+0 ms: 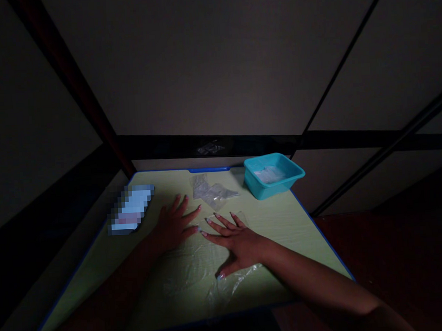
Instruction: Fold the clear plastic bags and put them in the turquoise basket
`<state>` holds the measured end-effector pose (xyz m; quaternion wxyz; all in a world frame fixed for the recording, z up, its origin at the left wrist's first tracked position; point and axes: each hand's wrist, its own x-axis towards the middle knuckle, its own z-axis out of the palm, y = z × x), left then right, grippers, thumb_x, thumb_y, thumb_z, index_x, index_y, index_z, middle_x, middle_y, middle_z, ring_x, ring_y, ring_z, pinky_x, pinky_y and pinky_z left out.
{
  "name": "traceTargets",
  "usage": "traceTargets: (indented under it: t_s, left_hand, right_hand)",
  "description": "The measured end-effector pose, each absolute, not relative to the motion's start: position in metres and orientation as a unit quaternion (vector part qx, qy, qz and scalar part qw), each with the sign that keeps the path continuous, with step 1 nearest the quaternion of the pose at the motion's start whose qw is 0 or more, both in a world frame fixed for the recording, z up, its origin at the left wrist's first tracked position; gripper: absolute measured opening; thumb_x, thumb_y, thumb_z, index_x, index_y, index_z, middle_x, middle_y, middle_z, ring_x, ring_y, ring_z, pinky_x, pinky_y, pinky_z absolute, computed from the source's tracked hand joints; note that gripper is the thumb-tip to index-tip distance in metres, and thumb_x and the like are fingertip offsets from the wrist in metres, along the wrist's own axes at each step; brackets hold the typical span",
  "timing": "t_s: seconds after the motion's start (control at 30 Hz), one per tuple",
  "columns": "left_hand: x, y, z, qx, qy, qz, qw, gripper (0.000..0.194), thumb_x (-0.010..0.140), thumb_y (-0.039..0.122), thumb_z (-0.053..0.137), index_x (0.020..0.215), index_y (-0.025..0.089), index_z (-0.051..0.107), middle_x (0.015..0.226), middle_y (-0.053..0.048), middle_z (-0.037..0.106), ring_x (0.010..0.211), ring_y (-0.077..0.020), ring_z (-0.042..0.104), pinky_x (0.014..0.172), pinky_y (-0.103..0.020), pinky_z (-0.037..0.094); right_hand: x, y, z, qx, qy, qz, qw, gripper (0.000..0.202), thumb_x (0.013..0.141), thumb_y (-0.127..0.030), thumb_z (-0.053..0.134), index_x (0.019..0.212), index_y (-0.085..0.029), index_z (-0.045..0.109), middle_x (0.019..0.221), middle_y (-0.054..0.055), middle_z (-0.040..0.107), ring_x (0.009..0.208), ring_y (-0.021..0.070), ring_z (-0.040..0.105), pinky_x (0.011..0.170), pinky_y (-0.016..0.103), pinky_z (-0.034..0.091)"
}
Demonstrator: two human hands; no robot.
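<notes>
A thin, clear plastic sheet or bag (191, 266) lies spread on the pale table in front of me, its edges hard to make out. My left hand (174, 224) rests near its upper left part, fingers apart and holding nothing. On its right part lies my right hand (238, 241), palm down with the fingers spread. The fingertips of the two hands nearly meet. Beyond them sit crumpled clear plastic pieces (217, 194).
A turquoise basket (261, 188) with whitish material inside stands at the table's back right corner. A blurred-out phone-like object (132, 209) lies at the left. The table (302, 240) has a blue edge, with panelled walls behind it.
</notes>
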<state>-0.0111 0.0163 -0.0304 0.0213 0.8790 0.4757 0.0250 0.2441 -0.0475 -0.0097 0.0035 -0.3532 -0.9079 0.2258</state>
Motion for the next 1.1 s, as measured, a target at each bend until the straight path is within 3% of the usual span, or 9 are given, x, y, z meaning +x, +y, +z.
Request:
traceTargets:
  t_s: [0.37, 0.53, 0.67, 0.8, 0.97, 1.1]
  left_hand:
    - [-0.01, 0.017, -0.025, 0.821, 0.571, -0.012, -0.006, 0.071, 0.091, 0.054, 0.042, 0.149, 0.014, 0.03, 0.157, -0.017, 0.017, 0.146, -0.0374, 0.005, 0.107, -0.065, 0.024]
    - [-0.007, 0.02, -0.025, 0.81, 0.586, 0.002, -0.025, 0.073, 0.091, 0.051, 0.042, 0.147, 0.005, 0.032, 0.156, -0.021, 0.021, 0.145, -0.0387, 0.011, 0.107, -0.064, 0.026]
    - [-0.01, 0.027, -0.029, 0.823, 0.558, 0.087, -0.051, 0.061, 0.09, 0.046, 0.046, 0.139, 0.009, 0.047, 0.151, -0.021, 0.034, 0.142, -0.04, 0.021, 0.106, -0.061, 0.03]
    - [-0.014, 0.039, -0.039, 0.832, 0.518, 0.189, -0.063, 0.048, 0.088, 0.046, 0.049, 0.121, 0.014, 0.062, 0.138, -0.018, 0.051, 0.134, -0.0365, 0.037, 0.11, -0.051, 0.03]
    - [-0.013, 0.049, -0.046, 0.824, 0.516, 0.23, -0.03, 0.041, 0.086, 0.045, 0.05, 0.113, 0.018, 0.064, 0.129, -0.012, 0.059, 0.127, -0.0323, 0.043, 0.107, -0.046, 0.035]
    - [-0.011, 0.052, -0.044, 0.822, 0.526, 0.22, -0.001, 0.042, 0.083, 0.045, 0.052, 0.116, 0.021, 0.062, 0.127, -0.009, 0.06, 0.125, -0.0295, 0.043, 0.107, -0.044, 0.033]
  right_hand:
    - [0.244, -0.046, -0.009, -0.351, -0.907, 0.23, -0.014, 0.106, 0.068, -0.076, 0.061, 0.152, -0.035, 0.012, 0.16, 0.007, -0.002, 0.145, 0.0372, -0.007, 0.108, 0.065, -0.01]
    - [0.244, -0.044, -0.005, -0.354, -0.91, 0.214, 0.004, 0.098, 0.075, -0.074, 0.055, 0.152, -0.034, 0.012, 0.16, 0.006, -0.001, 0.145, 0.0381, -0.007, 0.106, 0.067, -0.01]
    - [0.246, -0.037, -0.003, -0.414, -0.894, 0.167, 0.048, 0.081, 0.087, -0.064, 0.047, 0.153, -0.028, 0.017, 0.16, 0.011, 0.007, 0.146, 0.0345, 0.0, 0.108, 0.066, -0.005]
    - [0.251, -0.027, -0.004, -0.488, -0.858, 0.099, 0.126, 0.064, 0.09, -0.05, 0.05, 0.146, -0.024, 0.035, 0.153, 0.015, 0.031, 0.142, 0.0301, 0.023, 0.111, 0.061, 0.007]
    - [0.257, -0.017, -0.002, -0.549, -0.814, 0.019, 0.189, 0.045, 0.087, -0.036, 0.056, 0.127, -0.015, 0.054, 0.123, 0.016, 0.055, 0.117, 0.0274, 0.047, 0.101, 0.043, 0.035]
    - [0.258, -0.011, -0.002, -0.607, -0.775, -0.007, 0.177, 0.031, 0.088, -0.035, 0.056, 0.111, -0.016, 0.059, 0.109, 0.014, 0.058, 0.106, 0.0261, 0.051, 0.088, 0.036, 0.041]
